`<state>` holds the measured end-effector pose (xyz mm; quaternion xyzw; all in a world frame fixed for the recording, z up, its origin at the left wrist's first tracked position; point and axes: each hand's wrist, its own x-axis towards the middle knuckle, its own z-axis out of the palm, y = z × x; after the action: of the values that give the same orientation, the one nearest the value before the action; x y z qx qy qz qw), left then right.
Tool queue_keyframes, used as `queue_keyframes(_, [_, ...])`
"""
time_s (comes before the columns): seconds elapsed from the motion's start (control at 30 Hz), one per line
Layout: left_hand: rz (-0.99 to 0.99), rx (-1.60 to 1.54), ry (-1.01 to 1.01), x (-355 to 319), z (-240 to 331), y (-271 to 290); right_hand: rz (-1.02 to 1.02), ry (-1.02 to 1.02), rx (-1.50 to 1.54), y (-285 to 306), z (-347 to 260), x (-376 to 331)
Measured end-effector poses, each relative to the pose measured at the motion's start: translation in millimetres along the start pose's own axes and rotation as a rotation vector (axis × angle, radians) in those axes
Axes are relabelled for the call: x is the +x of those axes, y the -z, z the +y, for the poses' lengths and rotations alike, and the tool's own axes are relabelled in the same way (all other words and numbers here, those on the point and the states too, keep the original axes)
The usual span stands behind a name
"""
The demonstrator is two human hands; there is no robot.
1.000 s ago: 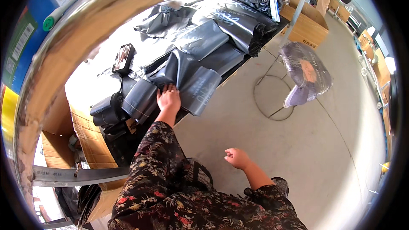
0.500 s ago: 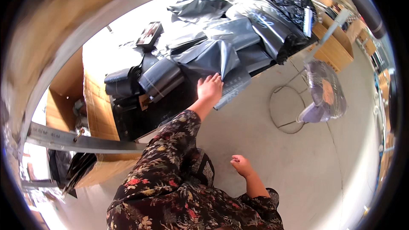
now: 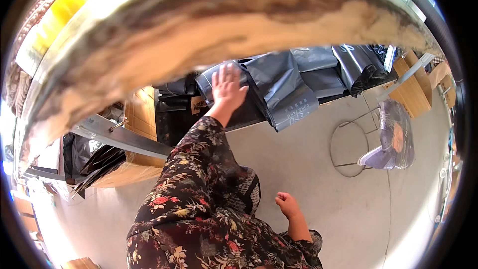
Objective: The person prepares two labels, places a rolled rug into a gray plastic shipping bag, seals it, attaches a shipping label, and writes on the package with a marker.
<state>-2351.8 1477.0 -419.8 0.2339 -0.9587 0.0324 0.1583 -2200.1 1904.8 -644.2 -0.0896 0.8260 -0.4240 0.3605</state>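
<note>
My left hand (image 3: pixel 227 89) lies spread over a bundle of grey plastic mailing bags (image 3: pixel 205 85) on a black shelf surface (image 3: pixel 191 128). Its fingers are stretched out, pointing away from me. Just right of it, a loose grey plastic bag (image 3: pixel 273 72) drapes over the shelf's front edge, its printed end (image 3: pixel 297 113) hanging down. My right hand (image 3: pixel 286 204) hangs low over the floor at the lower middle, its fingers curled in. Whether anything is inside that curl cannot be made out.
A wooden board edge (image 3: pixel 249 35) crosses close overhead and hides the shelf's back. More black bags (image 3: pixel 359 69) lie at right. A stool (image 3: pixel 396 137) with a wrapped seat stands on the floor. At left are a cardboard box (image 3: pixel 141 114) and a metal bar (image 3: pixel 119 137); another carton (image 3: pixel 411 89) is far right.
My left hand has gone from the loose grey bag leftward onto the bagged bundle. The view has shifted, so the overhead board now covers much of the shelf. My right hand stays low and curled.
</note>
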Motion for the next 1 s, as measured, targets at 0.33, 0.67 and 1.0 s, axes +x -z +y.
queue_keyframes(0.33, [-0.152, -0.110, 0.049, 3.5, 11.9, 3.2, -0.075, -0.018, -0.061, -26.8, 35.9, 12.7])
queue_keyframes(0.67, [-0.266, -0.076, -0.115, 6.7, 94.9, -50.2, -0.129, -0.123, -0.017, -34.5, 52.9, -5.1])
queue_keyframes(1.0, [-0.299, 0.038, -0.043, 1.5, 85.8, -13.5, -0.081, -0.180, 0.337, -25.2, 27.6, 17.0])
